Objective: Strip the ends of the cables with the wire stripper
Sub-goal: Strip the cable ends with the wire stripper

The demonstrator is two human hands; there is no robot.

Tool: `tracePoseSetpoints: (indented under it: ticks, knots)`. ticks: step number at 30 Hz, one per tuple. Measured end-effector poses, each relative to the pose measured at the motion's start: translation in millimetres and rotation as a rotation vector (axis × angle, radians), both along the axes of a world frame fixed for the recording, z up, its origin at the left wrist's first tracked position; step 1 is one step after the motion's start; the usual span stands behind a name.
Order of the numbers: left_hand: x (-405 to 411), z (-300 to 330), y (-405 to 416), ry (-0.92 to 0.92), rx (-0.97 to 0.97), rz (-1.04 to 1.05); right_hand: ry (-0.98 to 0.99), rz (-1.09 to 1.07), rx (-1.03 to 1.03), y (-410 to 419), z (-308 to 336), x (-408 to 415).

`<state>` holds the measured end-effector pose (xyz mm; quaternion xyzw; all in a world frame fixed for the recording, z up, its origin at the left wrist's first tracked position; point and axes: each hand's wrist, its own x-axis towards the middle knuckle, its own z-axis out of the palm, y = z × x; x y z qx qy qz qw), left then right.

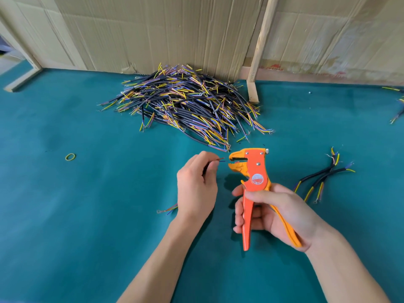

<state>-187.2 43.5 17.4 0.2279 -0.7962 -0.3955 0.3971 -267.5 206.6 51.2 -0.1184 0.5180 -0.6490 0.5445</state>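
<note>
Holding wire stripper (254, 182) upright in right hand (277, 213), handles toward the person, jaws open, pointing left. Left hand (195, 186) pinches cable (215, 161), thin wire ends aimed right, just beside jaws. Teal mat (76, 204), cable pile (188, 101) behind, cardboard wall (164, 29).

One wire stripper (254, 178), one rubber band (70, 157), two hands. One big heap of cables (188, 103) — too many to count (three more lie apart at the right (321, 180)).
</note>
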Motion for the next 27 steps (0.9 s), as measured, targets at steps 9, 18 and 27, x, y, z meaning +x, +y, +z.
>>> tracePoseSetpoints:
  ticks: [9,18,27]
  knots:
    - [0.8,-1.4,3.1,0.039,-0.145,0.013,0.062,-0.053,-0.020,-0.2,-2.7,2.2]
    - [0.6,-0.3,5.8,0.027,-0.195,0.034,0.101,0.012,-0.029,-0.5,-2.2,1.5]
    - [2.2,0.3,6.9,0.016,-0.215,0.044,0.151,0.034,-0.002,-2.7,-0.4,3.0]
